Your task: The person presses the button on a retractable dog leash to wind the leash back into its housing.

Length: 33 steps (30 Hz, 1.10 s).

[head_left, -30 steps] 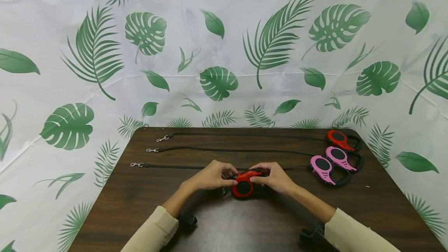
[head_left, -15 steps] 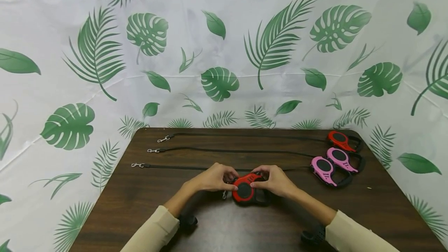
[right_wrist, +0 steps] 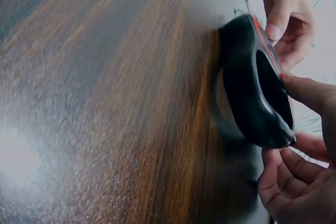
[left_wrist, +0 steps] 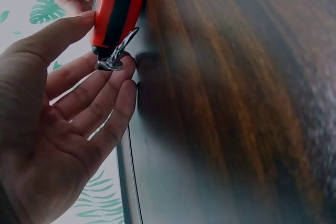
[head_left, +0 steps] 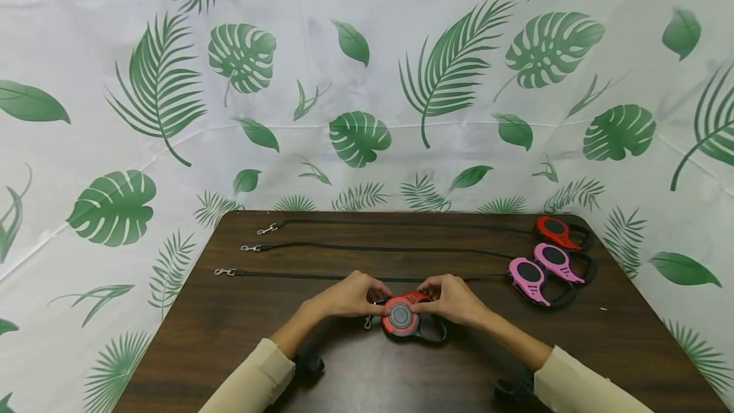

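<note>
Between both hands is a red and black retractable dog leash (head_left: 401, 316), its round casing toward the left and its black loop handle (right_wrist: 244, 85) toward the right. My left hand (head_left: 351, 296) pinches the casing's left side, thumb on the red face, fingers behind. With thumb on the face and fingers at the far edge, my right hand (head_left: 457, 298) pinches it near the handle. A silver snap hook (left_wrist: 114, 59) sticks out of the casing's end, by the left fingertips in the left wrist view. The casing's back is hidden in the head view.
Farther back on the dark wooden table (head_left: 344, 375), another red leash (head_left: 555, 228) and two pink leashes (head_left: 553, 257) lie at the right. Their black cords stretch left, ending in silver snap hooks (head_left: 225, 271). A leaf-print cloth (head_left: 355, 81) hangs behind the table.
The red leash has tipped so its round face shows more fully and its handle has come into view. It has shifted slightly toward the near edge, both hands still pinching it.
</note>
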Available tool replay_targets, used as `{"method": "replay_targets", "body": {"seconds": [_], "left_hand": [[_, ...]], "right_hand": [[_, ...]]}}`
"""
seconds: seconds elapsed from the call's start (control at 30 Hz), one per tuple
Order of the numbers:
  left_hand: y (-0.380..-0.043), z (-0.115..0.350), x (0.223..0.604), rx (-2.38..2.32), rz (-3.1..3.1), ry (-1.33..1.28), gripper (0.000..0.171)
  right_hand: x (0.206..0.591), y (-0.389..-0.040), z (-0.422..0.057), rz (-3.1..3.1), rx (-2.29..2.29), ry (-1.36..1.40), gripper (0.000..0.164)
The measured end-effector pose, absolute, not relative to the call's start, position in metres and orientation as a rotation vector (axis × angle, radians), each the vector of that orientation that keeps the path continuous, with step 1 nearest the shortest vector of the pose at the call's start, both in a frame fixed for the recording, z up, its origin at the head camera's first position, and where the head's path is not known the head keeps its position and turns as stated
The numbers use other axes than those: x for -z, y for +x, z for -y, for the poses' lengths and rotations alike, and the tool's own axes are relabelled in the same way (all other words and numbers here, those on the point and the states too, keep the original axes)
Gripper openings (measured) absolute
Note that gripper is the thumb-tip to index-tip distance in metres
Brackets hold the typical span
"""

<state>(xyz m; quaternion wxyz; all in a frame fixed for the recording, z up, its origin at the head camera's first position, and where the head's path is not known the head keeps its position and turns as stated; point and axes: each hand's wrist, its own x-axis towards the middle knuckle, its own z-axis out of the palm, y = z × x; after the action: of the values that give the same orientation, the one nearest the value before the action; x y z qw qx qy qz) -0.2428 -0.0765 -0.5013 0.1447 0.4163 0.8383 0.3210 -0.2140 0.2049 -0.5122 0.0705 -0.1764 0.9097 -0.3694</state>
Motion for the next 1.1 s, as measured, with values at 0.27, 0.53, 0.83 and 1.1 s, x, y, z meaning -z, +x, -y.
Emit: {"method": "replay_targets", "body": {"seconds": [0.27, 0.53, 0.83, 1.1], "left_hand": [[-0.242, 0.076, 0.5, -0.911, -2.42, 1.209, 0.028], [-0.241, 0.077, 0.501, -0.886, -2.442, 1.215, 0.029], [-0.241, 0.081, 0.502, -0.876, -2.454, 1.248, 0.033], [-0.238, 0.092, 0.499, -0.911, -2.472, 1.22, 0.034]], "right_hand": [[0.514, -0.216, -0.206, -2.76, 1.062, -0.551, 0.045], [0.516, -0.216, -0.207, -2.768, 1.07, -0.593, 0.044], [0.521, -0.214, -0.211, -2.799, 1.109, -0.618, 0.041], [0.518, -0.211, -0.223, -2.765, 1.16, -0.659, 0.04]]}}
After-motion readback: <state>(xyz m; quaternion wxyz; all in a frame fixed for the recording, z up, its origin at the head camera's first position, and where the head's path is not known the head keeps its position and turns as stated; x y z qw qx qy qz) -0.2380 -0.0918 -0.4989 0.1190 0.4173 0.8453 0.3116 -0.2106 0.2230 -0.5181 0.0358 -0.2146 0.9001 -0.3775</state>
